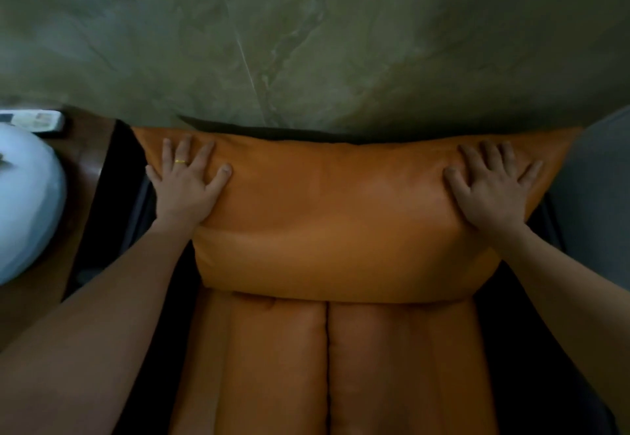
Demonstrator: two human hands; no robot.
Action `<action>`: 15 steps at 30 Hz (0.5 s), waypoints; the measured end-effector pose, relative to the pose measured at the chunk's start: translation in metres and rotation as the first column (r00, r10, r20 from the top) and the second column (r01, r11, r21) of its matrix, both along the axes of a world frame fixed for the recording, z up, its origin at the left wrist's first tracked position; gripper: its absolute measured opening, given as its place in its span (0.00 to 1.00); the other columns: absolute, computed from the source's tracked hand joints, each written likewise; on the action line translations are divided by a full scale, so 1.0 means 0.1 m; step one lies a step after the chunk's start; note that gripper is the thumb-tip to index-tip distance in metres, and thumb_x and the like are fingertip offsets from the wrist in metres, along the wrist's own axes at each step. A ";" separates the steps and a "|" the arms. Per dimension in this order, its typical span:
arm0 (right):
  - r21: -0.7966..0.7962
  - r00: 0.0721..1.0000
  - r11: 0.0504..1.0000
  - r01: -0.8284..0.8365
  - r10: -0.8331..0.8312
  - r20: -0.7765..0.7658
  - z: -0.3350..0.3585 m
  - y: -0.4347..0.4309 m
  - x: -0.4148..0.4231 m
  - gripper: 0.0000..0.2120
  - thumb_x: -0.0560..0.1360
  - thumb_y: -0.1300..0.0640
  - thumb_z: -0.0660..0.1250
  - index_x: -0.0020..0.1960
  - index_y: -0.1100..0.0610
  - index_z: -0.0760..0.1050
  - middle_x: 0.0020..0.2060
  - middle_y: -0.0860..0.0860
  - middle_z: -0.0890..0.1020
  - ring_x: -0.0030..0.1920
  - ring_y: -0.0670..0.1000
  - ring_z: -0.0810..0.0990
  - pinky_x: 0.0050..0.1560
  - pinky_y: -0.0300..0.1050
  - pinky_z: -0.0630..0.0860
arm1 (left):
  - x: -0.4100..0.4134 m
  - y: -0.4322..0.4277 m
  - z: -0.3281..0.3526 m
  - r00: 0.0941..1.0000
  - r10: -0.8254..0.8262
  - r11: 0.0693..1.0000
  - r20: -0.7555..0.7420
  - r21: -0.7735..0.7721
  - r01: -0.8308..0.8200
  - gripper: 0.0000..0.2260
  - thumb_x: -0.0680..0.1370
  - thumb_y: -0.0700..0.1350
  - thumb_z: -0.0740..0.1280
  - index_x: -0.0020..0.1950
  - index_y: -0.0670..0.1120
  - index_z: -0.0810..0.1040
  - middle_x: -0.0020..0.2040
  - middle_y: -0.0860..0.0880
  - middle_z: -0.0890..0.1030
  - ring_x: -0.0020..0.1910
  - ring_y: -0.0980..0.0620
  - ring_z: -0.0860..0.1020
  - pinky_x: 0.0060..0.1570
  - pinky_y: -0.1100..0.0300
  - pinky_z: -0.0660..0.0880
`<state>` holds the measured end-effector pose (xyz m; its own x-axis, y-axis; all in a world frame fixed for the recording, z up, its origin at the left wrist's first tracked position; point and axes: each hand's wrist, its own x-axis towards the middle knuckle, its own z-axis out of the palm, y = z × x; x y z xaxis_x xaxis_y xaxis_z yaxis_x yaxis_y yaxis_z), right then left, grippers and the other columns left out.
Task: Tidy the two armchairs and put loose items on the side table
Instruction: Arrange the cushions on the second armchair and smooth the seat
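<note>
An orange back cushion (337, 216) leans against the back of a dark-framed armchair, above the orange seat cushion (327, 366). My left hand (187, 182), with a gold ring, presses flat on the cushion's upper left part, fingers spread. My right hand (491, 189) presses flat on its upper right part, fingers spread too. At the left stands the wooden side table (85, 168), carrying a remote control (37, 121) at its far edge.
A large white rounded object (27, 209) takes up much of the side table. A grey-green marbled wall (306, 42) rises right behind the chair. A grey upholstered shape (596, 196) borders the chair on the right.
</note>
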<state>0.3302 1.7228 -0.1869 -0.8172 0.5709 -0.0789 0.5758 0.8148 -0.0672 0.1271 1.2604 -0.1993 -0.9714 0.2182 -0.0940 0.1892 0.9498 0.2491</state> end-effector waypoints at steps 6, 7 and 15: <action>-0.136 0.986 0.981 0.140 -0.151 -0.075 0.08 -0.43 0.19 0.29 0.82 0.39 0.45 0.81 0.46 0.53 0.82 0.53 0.53 0.81 0.55 0.44 0.77 0.68 0.39 | 0.46 -0.07 -0.02 0.998 0.054 0.978 -0.033 0.205 -0.046 0.29 0.83 0.63 0.52 0.81 0.53 0.59 0.83 0.46 0.51 0.81 0.44 0.46 0.76 0.36 0.54; -0.157 0.981 0.975 0.157 -0.172 -0.089 0.07 -0.57 0.25 0.29 0.82 0.41 0.45 0.81 0.48 0.52 0.82 0.53 0.51 0.81 0.55 0.43 0.77 0.67 0.38 | 0.60 -0.07 -0.06 0.997 0.068 0.966 -0.024 0.253 -0.060 0.28 0.83 0.62 0.52 0.81 0.52 0.57 0.83 0.46 0.49 0.82 0.44 0.45 0.77 0.39 0.52; -0.285 0.966 0.950 0.129 -0.185 -0.179 -0.19 -1.48 0.58 0.33 0.82 0.41 0.49 0.82 0.54 0.47 0.82 0.56 0.46 0.81 0.58 0.41 0.77 0.68 0.40 | 2.31 -0.39 -0.49 0.932 0.189 0.868 0.310 0.391 -0.306 0.34 0.80 0.63 0.62 0.82 0.58 0.50 0.83 0.49 0.42 0.82 0.47 0.44 0.77 0.49 0.50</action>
